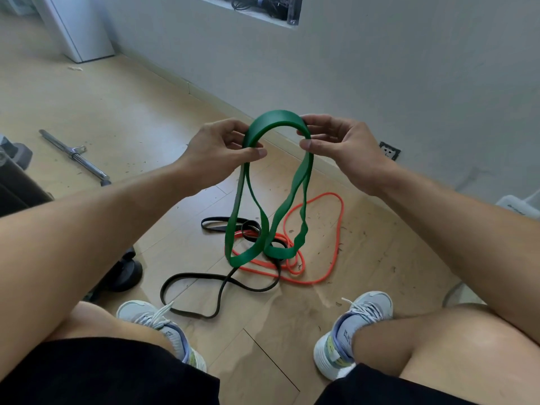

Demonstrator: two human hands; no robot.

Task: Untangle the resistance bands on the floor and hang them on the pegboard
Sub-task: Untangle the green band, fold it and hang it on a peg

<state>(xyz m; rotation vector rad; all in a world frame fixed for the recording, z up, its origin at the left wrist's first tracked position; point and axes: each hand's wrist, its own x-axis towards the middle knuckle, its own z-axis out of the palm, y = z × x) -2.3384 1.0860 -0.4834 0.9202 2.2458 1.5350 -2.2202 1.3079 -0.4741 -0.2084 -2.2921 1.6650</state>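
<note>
Now, with our left hand [222, 147] and right hand [336, 141] each pinching the green band [276, 119], we should lift slowly, shaking its lower loops free of the black band [190, 280] and orange band [336, 244].

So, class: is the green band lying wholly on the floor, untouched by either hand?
No: the left hand and right hand pinch the top of the green band, lifted above the floor.

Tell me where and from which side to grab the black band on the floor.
Take the black band at its free loop nearest the left shoe, coming down from above with the fingers. That stretch lies alone on the bare floor, while its far part is crossed with the orange band and the hanging green band.
</note>
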